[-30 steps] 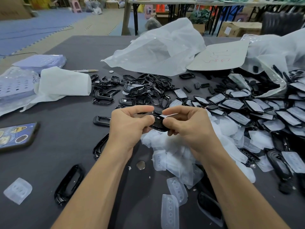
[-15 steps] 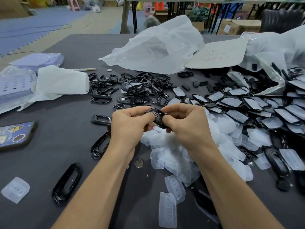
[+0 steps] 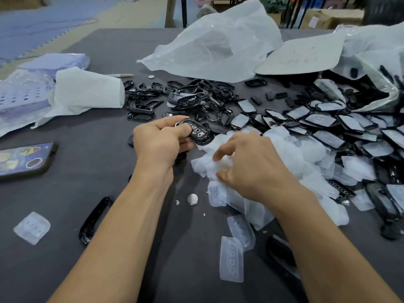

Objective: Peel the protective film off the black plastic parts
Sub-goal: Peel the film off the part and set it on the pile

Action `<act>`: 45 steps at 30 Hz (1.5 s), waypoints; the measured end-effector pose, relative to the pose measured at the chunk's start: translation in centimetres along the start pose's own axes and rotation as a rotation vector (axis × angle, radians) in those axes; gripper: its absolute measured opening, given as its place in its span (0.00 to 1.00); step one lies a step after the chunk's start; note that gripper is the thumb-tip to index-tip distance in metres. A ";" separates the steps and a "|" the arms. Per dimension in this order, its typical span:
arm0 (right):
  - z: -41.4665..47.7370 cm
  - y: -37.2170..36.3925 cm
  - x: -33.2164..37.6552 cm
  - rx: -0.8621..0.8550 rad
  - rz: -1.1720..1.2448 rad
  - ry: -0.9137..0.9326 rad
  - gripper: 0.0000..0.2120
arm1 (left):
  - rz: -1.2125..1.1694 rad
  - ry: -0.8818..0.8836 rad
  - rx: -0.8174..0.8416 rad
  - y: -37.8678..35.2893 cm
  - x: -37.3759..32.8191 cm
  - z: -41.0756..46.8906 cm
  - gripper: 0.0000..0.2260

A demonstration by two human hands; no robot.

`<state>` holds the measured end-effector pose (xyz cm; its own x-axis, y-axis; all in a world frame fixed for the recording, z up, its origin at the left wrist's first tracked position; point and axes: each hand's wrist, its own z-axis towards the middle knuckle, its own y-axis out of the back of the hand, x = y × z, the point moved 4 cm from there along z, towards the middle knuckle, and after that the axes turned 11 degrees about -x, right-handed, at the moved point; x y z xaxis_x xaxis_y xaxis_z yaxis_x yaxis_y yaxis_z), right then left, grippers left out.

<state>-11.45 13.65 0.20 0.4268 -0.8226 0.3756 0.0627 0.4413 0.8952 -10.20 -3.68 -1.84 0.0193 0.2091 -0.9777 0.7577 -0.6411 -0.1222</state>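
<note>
My left hand grips a black oval plastic part with button holes, held a little above the dark table. My right hand is apart from that part, hovering over a heap of peeled white film pieces with its fingers loosely spread and nothing clearly held. To the right lie several black parts still covered with film. Behind my left hand lies a pile of bare black frames.
A phone lies at the left edge. White foam sheet and clear bags sit at the back. A coin cell, loose film pieces and single black frames lie on the table near my forearms.
Both hands held the black part together before. Now my right hand has come off it and moved down and right over the film heap, while my left hand keeps the part.
</note>
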 end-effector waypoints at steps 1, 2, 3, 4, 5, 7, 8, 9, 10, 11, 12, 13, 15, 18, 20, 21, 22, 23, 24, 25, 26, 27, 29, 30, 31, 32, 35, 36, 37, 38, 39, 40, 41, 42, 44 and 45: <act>0.0 0.0 0.1 -0.018 0.006 -0.013 0.06 | -0.006 0.001 0.003 -0.1 0.0 0.0 0.10; -0.1 0.1 0.1 -0.055 0.044 -0.036 0.03 | -0.003 0.000 0.003 -0.2 0.1 0.0 0.10; -0.1 0.3 -0.2 -0.105 0.102 -0.073 0.02 | 0.005 -0.004 0.002 -0.2 0.1 -0.1 0.09; -0.1 0.3 -0.5 -0.159 0.163 -0.113 0.03 | 0.012 -0.009 0.002 -0.2 0.2 -0.1 0.08; -0.2 0.3 -0.8 -0.205 0.219 -0.145 0.05 | 0.018 -0.008 0.004 -0.2 0.3 -0.2 0.07; -0.2 0.5 -1.0 -0.281 0.287 -0.165 0.07 | 0.013 -0.002 0.014 -0.2 0.3 -0.3 0.07; -0.1 0.6 -1.0 -0.292 0.304 -0.165 0.07 | 0.010 0.002 0.018 -0.2 0.3 -0.3 0.07; 0.0 0.6 -1.0 -0.283 0.317 -0.165 0.07 | 0.006 0.004 0.019 -0.2 0.3 -0.3 0.07; 0.1 0.5 -1.1 -0.249 0.321 -0.171 0.06 | 0.002 0.006 0.019 -0.2 0.2 -0.2 0.07; 0.2 0.4 -1.2 -0.188 0.307 -0.181 0.05 | -0.001 0.008 0.019 -0.3 0.2 -0.3 0.07; 0.2 0.2 -1.3 -0.113 0.270 -0.184 0.06 | -0.001 0.011 0.018 -0.3 0.2 -0.3 0.07; 0.1 0.0 -1.3 -0.044 0.223 -0.175 0.08 | 0.001 0.012 0.018 -0.4 0.1 -0.3 0.08; 0.1 -0.3 -1.2 -0.012 0.152 -0.146 0.08 | 0.006 0.009 0.020 -0.4 0.2 -0.4 0.08; 0.1 -0.1 -0.8 -0.097 0.122 -0.075 0.04 | 0.012 0.008 0.030 -0.5 0.3 -0.5 0.07; 0.0 -0.1 -0.8 -0.138 0.157 -0.070 0.05 | 0.025 0.007 0.039 -0.5 0.3 -0.6 0.07; 0.1 -0.1 -0.9 -0.171 0.224 -0.101 0.06 | 0.027 0.005 0.040 -0.6 0.3 -0.6 0.07; 0.2 0.0 -1.2 -0.206 0.325 -0.154 0.07 | 0.025 0.005 0.038 -0.5 0.3 -0.7 0.07; 0.3 0.1 -1.6 -0.244 0.445 -0.218 0.08 | 0.018 0.005 0.035 -0.4 0.3 -0.7 0.07; 0.5 0.2 -2.0 -0.289 0.564 -0.280 0.10 | 0.009 0.004 0.031 -0.4 0.3 -0.6 0.07; 0.6 0.3 -2.4 -0.338 0.654 -0.330 0.10 | 0.002 0.002 0.026 -0.3 0.2 -0.6 0.08; 0.6 0.5 -2.6 -0.389 0.701 -0.360 0.11 | -0.005 -0.002 0.019 -0.3 0.2 -0.6 0.08; 0.6 0.7 -2.7 -0.432 0.720 -0.374 0.11 | -0.011 -0.006 0.013 -0.3 0.2 -0.6 0.09; 0.5 0.8 -2.7 -0.478 0.766 -0.379 0.11 | -0.015 -0.015 0.011 -0.3 0.1 -0.8 0.09; 0.4 0.6 -2.7 -0.479 0.797 -0.371 0.10 | -0.018 -0.014 0.022 -0.4 0.1 -0.9 0.09; 0.4 0.5 -2.6 -0.480 0.805 -0.355 0.09 | -0.034 -0.003 0.053 -0.4 0.0 -1.0 0.10; 0.4 0.4 -2.5 -0.487 0.791 -0.336 0.08 | -0.061 0.020 0.109 -0.6 -0.1 -1.0 0.11; 0.3 0.1 -2.6 -0.507 0.817 -0.329 0.07 | -0.072 0.101 0.318 -1.2 -0.1 -1.7 0.14; 0.3 0.1 -2.6 -0.506 0.873 -0.343 0.06 | -0.048 0.113 0.343 -1.3 0.0 -1.9 0.15; 0.3 0.2 -2.6 -0.503 0.930 -0.363 0.06 | -0.023 0.116 0.336 -1.4 0.2 -1.9 0.15; 0.3 0.2 -2.7 -0.499 0.978 -0.385 0.06 | 0.006 0.106 0.306 -1.4 0.3 -2.0 0.14; 0.4 0.3 -2.7 -0.490 1.016 -0.405 0.05 | 0.037 0.084 0.264 -1.3 0.4 -2.0 0.13; 0.4 0.3 -2.7 -0.473 1.059 -0.423 0.04 | 0.060 0.058 0.219 -1.3 0.4 -2.0 0.12; 0.5 0.3 -2.6 -0.450 1.105 -0.432 0.04 | 0.072 0.033 0.182 -1.2 0.5 -2.0 0.12; 0.6 0.2 -2.5 -0.428 1.146 -0.430 0.06 | 0.078 0.014 0.156 -1.2 0.5 -1.9 0.12; 0.6 0.1 -2.2 -0.402 1.172 -0.405 0.10 | 0.095 -0.016 0.134 -1.1 0.5 -1.9 0.12; 0.6 0.0 -2.1 -0.401 1.161 -0.396 0.10 | 0.112 -0.036 0.132 -1.1 0.5 -1.9 0.12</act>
<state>-12.90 15.16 -0.40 0.1229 0.0936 0.9880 0.1318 0.9852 -0.1097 -9.84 -1.47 -1.88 0.0733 0.1056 -0.9917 0.6598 -0.7508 -0.0312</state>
